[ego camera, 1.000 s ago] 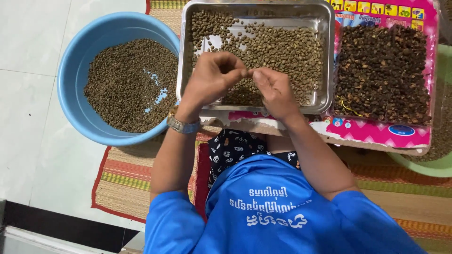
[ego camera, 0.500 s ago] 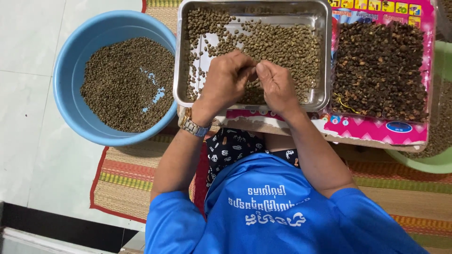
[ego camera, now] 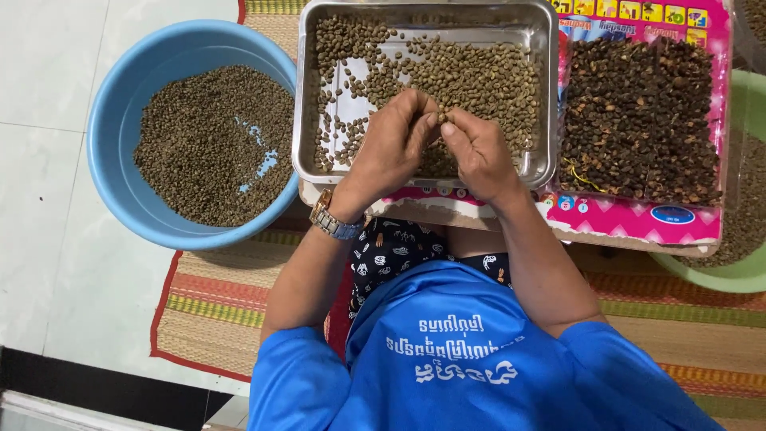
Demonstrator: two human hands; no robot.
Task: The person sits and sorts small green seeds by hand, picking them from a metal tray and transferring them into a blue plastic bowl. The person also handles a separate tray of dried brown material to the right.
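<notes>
Nearest to me, my blue shirt (ego camera: 471,359) with white lettering fills the bottom of the view, and my knees sit on a striped woven mat (ego camera: 215,319) laid over pale floor tiles. Both forearms reach forward; a metal wristwatch (ego camera: 333,221) on the left wrist. Left hand (ego camera: 391,152) and right hand (ego camera: 476,152) meet over the near edge of the steel tray (ego camera: 307,104), fingertips drawn together and almost touching, each pinched on something small; what sits between the fingers is too small to tell. Tray holds greenish-brown coffee beans (ego camera: 479,76), thick on the right side, sparse on the left with bare metal showing. Tray rests on a pink printed board (ego camera: 638,219). Right of the tray, on that board, a heap of dark dried husks (ego camera: 638,120). Left of the tray, on the floor, a blue plastic basin (ego camera: 120,160) holding darker beans (ego camera: 207,144). A green basin rim (ego camera: 734,275) shows at far right.
</notes>
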